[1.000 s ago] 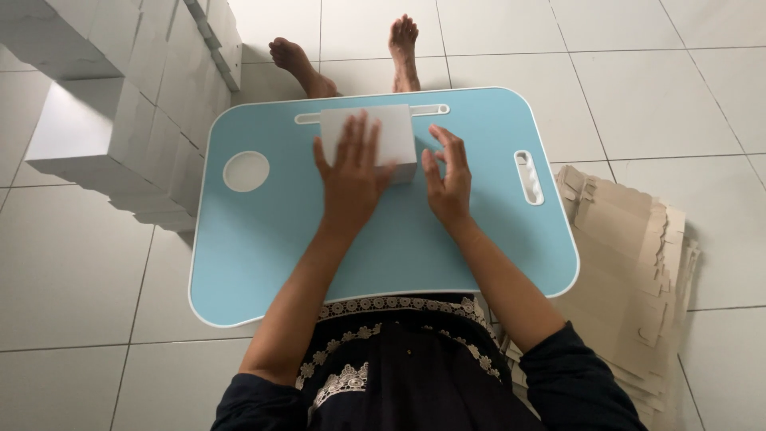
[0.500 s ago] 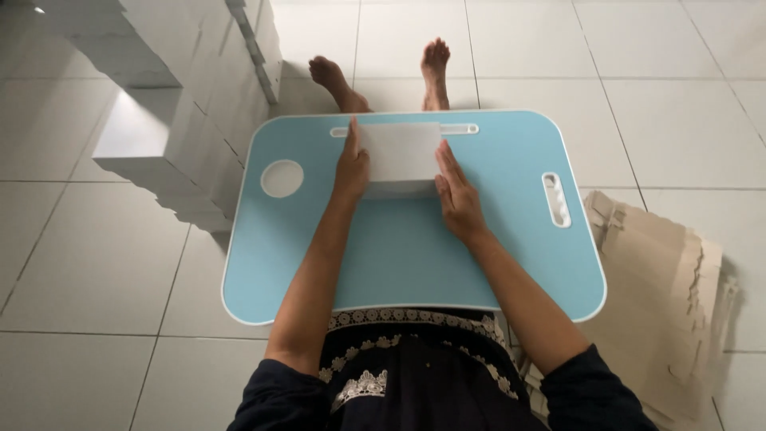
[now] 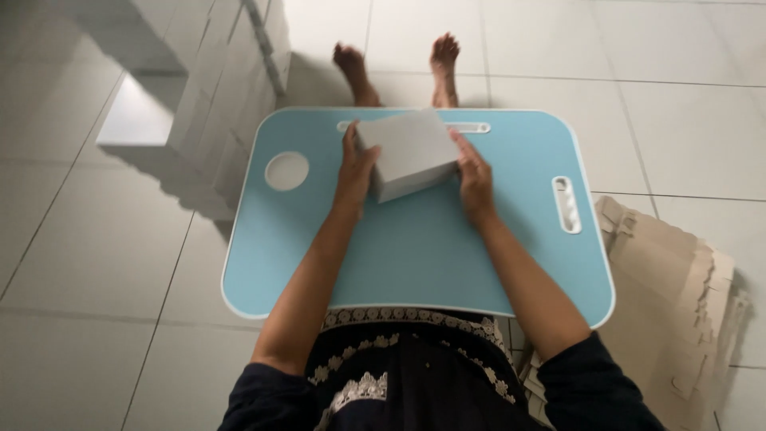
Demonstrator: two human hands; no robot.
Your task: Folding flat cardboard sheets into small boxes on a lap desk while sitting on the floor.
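Stacks of white folded boxes (image 3: 215, 88) fill the upper left of the frame, piled on the tiled floor (image 3: 96, 263) just beside the left edge of the worktop.

Light-blue lap worktop (image 3: 415, 255) sits centre frame, over the person's legs. Round cup recess (image 3: 286, 171) at its left side: nothing in it. Long slot (image 3: 471, 127) along the far edge and a short handle slot (image 3: 566, 204) at right, both showing only floor through them.

Left hand (image 3: 355, 168) is pressed against the left side of a small white box (image 3: 411, 156), fingers wrapped over its edge. The box is at the upper middle of the worktop, tilted, one corner raised toward the far edge, lower edge near or on the surface; cannot tell if it touches. Whether it is closed or holds anything is not visible.

Right hand (image 3: 472, 172) is clamped on the box's right side, so the grip is two-handed, palms facing inward.

Judgement: squeezing evenly from both sides and keeping the panels square would hold the thin card in shape; uneven pressure could buckle a wall.

Flattened brown cardboard sheets (image 3: 678, 295) lie stacked on the floor at lower right, just beside the worktop. Bare feet (image 3: 399, 68) show at upper centre.
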